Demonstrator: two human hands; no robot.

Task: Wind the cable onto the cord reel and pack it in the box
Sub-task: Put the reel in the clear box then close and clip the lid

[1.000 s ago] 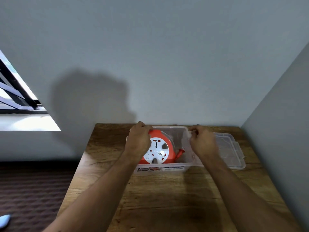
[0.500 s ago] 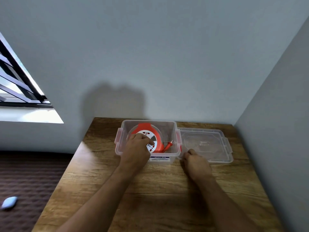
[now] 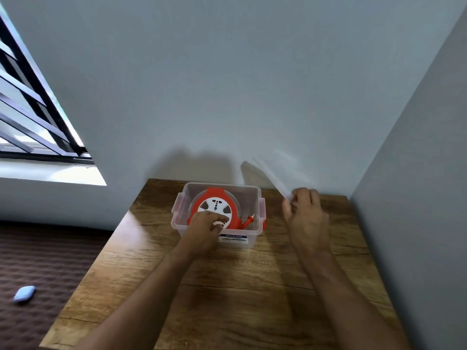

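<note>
An orange and white cord reel (image 3: 214,207) lies flat inside a clear plastic box (image 3: 249,190) with pink latches, at the back of the wooden table. Its orange plug (image 3: 249,220) rests in the box to the right of the reel. My left hand (image 3: 204,227) reaches over the box's near wall and rests on the reel's lower edge. My right hand (image 3: 304,213) is to the right of the box, gripping the clear lid (image 3: 271,176), which is lifted off the table, tilted and motion-blurred against the wall.
The wooden table (image 3: 227,286) sits in a corner, with walls behind and close on the right. A brown textured surface (image 3: 45,269) lies left of the table with a small pale blue object (image 3: 24,294) on it. A barred window (image 3: 32,117) is at upper left.
My right hand has picked the lid up from the table beside the box and raised it, tilted. My left hand has stayed on the reel in the box.
</note>
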